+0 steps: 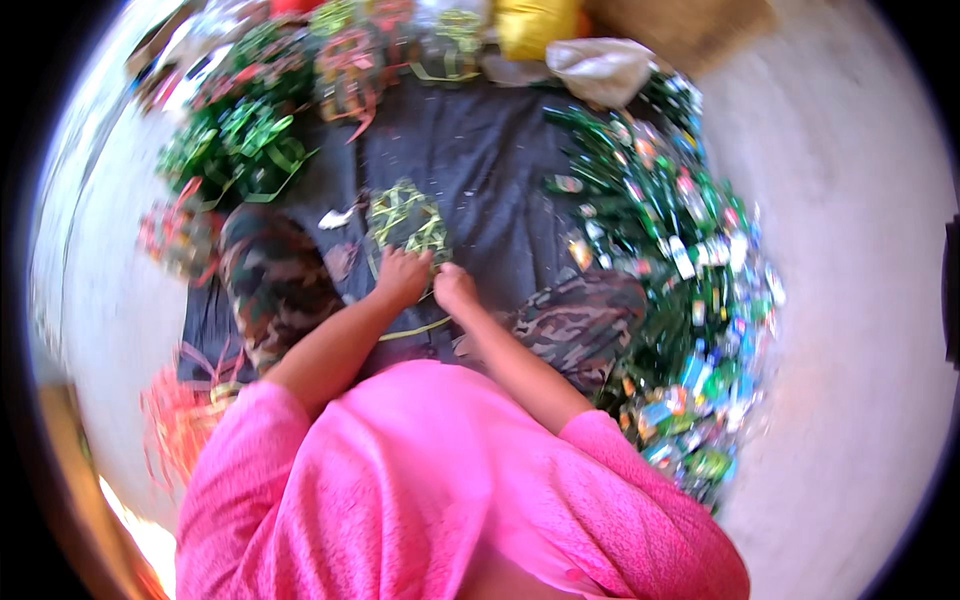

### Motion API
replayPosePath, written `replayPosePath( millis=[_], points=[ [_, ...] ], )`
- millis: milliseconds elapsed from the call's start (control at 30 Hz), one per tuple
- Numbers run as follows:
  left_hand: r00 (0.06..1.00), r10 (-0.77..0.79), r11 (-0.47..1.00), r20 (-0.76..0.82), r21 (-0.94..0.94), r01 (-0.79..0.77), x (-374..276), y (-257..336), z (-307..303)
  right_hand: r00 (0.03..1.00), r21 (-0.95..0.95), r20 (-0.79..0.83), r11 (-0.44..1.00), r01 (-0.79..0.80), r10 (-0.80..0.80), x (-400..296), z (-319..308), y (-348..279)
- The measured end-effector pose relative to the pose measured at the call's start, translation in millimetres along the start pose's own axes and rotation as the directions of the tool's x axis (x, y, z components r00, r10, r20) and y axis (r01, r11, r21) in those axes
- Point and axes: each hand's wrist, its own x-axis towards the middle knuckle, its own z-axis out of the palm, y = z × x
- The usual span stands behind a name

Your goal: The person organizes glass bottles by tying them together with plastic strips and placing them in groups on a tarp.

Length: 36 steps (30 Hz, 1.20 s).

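Observation:
A small openwork bundle of yellow-green strips [409, 217] lies on the dark cloth [480, 165] between my knees. My left hand [405, 276] is closed on its near edge. Close beside it on the right, my right hand [454, 288] is closed at the bundle's near right edge, apparently pinching a strip, though blur hides the exact hold. A loose yellow-green strip [416, 330] curves below both hands. Just left of the bundle lies a small white scrap [335, 219].
Plastic bottles [675, 247] are heaped along the right. Green strip-bound bundles [255, 142] and a red-and-clear one [180, 238] stand at left. Loose reddish strips [180, 420] lie lower left. A white sack [600, 71] and a yellow sack [536, 26] are at the far edge.

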Motion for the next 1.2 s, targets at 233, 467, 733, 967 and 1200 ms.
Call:
replayPosePath(
  millis=[233,467,733,967,1200],
  points=[
    [0.992,-0.022,0.999,0.121,0.033,0.018,1,-12,6,0.998,-0.076,0.058,0.997,-0.023,0.028,-8,-13,-19],
    [0.990,-0.051,0.997,0.131,-0.044,0.057,4,-10,-1,0.992,0.218,0.069,0.968,-0.122,0.110,-2,-10,-3],
    [0.990,0.001,1.000,0.138,-0.017,0.002,4,-19,10,0.971,0.660,0.203,0.716,-0.228,0.123,-15,-25,-23],
    [0.993,-0.010,1.000,0.119,-0.014,0.012,0,-16,4,0.952,0.893,0.303,0.340,-0.295,0.030,-8,-24,-28],
    [0.994,-0.022,1.000,0.104,0.019,0.020,-1,-15,3,0.904,0.877,0.427,0.247,-0.411,-0.011,2,-16,-23]
  ],
)
